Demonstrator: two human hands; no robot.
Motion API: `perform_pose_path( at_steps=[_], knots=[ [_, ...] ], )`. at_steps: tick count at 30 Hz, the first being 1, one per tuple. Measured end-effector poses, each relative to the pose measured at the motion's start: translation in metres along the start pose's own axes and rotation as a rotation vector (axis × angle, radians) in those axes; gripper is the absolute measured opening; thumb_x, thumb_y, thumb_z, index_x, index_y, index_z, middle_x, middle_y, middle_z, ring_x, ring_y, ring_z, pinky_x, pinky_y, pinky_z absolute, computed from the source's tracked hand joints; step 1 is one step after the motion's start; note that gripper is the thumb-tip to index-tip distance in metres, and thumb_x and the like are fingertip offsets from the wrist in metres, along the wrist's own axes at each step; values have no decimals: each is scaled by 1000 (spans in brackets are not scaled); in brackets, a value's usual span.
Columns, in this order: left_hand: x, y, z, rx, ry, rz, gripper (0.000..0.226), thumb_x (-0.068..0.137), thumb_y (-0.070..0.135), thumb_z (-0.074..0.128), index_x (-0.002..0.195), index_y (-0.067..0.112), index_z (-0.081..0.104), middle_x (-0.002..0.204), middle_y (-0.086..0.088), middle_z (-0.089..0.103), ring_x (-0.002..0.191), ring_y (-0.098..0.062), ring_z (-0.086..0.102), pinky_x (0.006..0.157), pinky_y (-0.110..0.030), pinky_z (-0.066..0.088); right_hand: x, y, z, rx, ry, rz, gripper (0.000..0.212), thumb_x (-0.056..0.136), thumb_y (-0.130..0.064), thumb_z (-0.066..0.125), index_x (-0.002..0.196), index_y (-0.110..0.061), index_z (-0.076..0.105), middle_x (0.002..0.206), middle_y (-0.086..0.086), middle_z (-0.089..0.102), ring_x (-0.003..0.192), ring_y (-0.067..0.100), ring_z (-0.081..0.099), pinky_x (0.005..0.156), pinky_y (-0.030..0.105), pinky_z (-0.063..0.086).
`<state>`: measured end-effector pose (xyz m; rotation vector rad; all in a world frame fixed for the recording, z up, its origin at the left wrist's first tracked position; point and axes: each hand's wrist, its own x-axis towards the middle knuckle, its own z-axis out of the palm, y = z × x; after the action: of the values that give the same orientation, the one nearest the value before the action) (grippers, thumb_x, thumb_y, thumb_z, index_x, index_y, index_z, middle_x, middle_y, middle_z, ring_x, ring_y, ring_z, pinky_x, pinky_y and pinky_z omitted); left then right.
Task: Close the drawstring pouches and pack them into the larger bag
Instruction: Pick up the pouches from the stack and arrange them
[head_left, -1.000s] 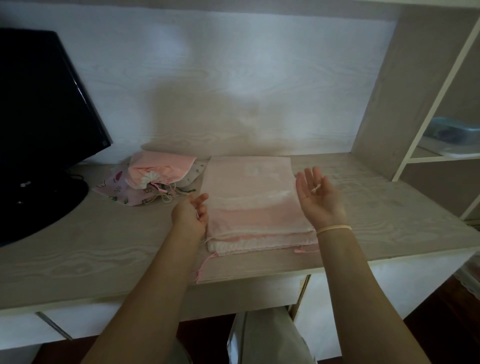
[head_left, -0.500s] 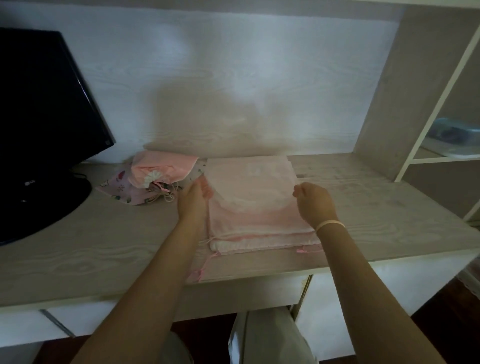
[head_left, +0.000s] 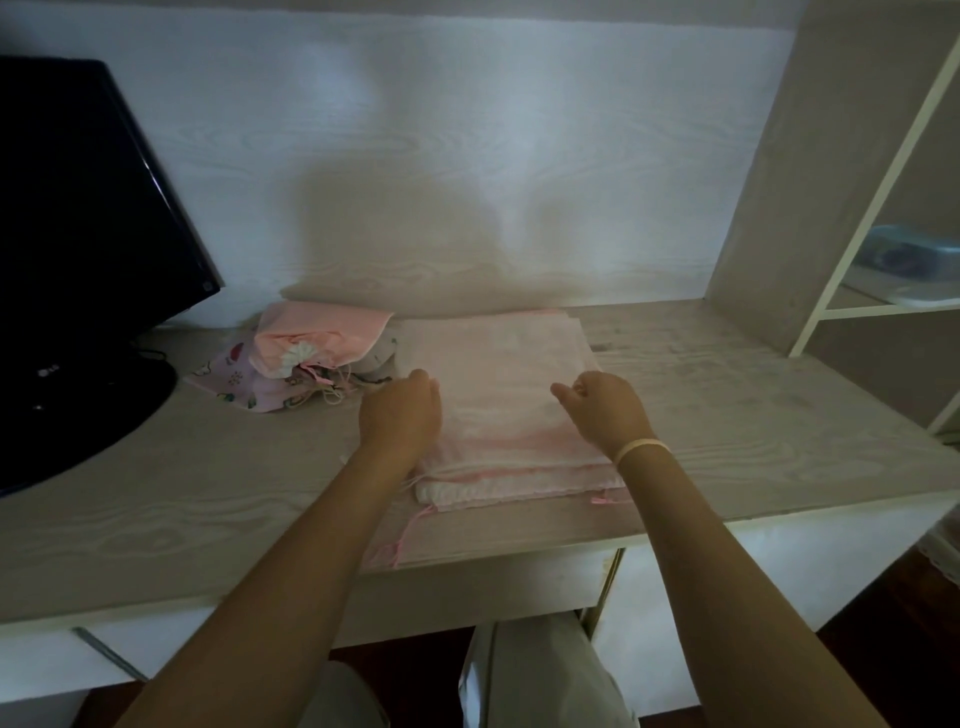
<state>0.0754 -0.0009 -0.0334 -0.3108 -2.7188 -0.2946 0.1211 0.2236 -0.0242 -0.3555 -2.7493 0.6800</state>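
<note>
I judge the task barely begun: nothing is packed yet. Far left, the black flat monitor (head_left: 78, 249) on its stand hems in that side of the pale wood-grain counter (head_left: 208, 493). Next, the small pink and patterned drawstring pouches (head_left: 306, 358) lie heaped near the back wall, the top one apparently cinched; the others I cannot tell. My left hand (head_left: 400, 415), fingers curled, grips the left edge of the large flat pale-pink fabric bag (head_left: 498, 374); my right hand (head_left: 602, 410) pinches its top layer. Bag mouth faces me, near the front edge, cords trailing. Open counter right, until the shelf upright (head_left: 779, 208).
</note>
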Motion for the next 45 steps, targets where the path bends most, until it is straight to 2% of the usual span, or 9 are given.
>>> perform_pose_path(
  at_steps=[7, 14, 24, 28, 31, 36, 41, 43, 45],
  knots=[
    [-7, -1, -4, -51, -85, -57, 67, 96, 63, 33, 51, 14, 40, 51, 0, 41, 58, -25, 49, 52, -28, 26, -1, 1, 8, 1, 152, 21, 39, 99, -37, 49, 67, -15, 42, 65, 3, 50, 65, 25, 52, 59, 30, 36],
    [-8, -28, -4, -313, 2, -329, 41, 95, 40, 52, 97, 4, 72, 100, -23, 68, 96, -40, 63, 75, -36, 45, 4, 38, -6, -141, 260, 206, 31, 100, -30, 45, 97, -3, 59, 98, 19, 65, 91, 36, 62, 69, 32, 36],
    [3, -12, -19, -767, -172, -454, 41, 86, 52, 54, 72, 15, 63, 69, -2, 59, 74, -23, 59, 60, -28, 35, 13, 23, -19, 227, 87, 204, 43, 90, -30, 56, 55, -9, 43, 54, 6, 44, 55, 23, 42, 54, 31, 31],
    [26, 11, -52, -730, -398, -261, 49, 86, 58, 59, 68, 12, 62, 68, -4, 64, 65, -20, 61, 62, -26, 43, 20, -9, -37, 649, -86, 154, 31, 88, -31, 65, 72, -6, 58, 59, 9, 52, 47, 18, 45, 50, 22, 40],
    [53, 24, -71, -539, -187, -48, 39, 85, 54, 58, 69, 19, 55, 74, -3, 57, 80, -26, 56, 71, -33, 41, 39, -35, -47, 843, -79, 62, 25, 87, -30, 68, 79, -7, 62, 68, 8, 59, 56, 17, 53, 57, 25, 44],
    [78, 38, -67, -481, -158, 83, 55, 79, 42, 60, 126, 13, 60, 133, -8, 54, 125, -25, 49, 104, -33, 39, 61, -44, -43, 282, -68, -146, 37, 91, -30, 60, 117, -5, 64, 112, 4, 65, 106, 21, 60, 95, 33, 44],
    [68, 28, -44, -381, 4, 16, 14, 80, 27, 57, 79, 16, 66, 86, -8, 62, 84, -30, 56, 71, -36, 48, 60, -30, -32, 193, 65, -117, 24, 90, -19, 56, 107, -9, 69, 102, 7, 69, 95, 22, 62, 90, 28, 46],
    [61, 26, -39, -235, -106, -20, 33, 85, 32, 54, 59, 12, 58, 66, -8, 58, 67, -30, 56, 57, -32, 42, 54, -32, -30, 86, 29, -141, 21, 88, -16, 53, 76, -6, 67, 79, 14, 65, 73, 27, 59, 70, 27, 44],
    [55, 27, -33, -104, -277, -27, 50, 91, 50, 47, 78, 9, 72, 84, -10, 70, 79, -30, 64, 66, -31, 47, 48, -38, -25, -42, -114, -158, 35, 90, -26, 55, 78, 3, 71, 77, 18, 68, 73, 31, 63, 65, 29, 45]
  ],
)
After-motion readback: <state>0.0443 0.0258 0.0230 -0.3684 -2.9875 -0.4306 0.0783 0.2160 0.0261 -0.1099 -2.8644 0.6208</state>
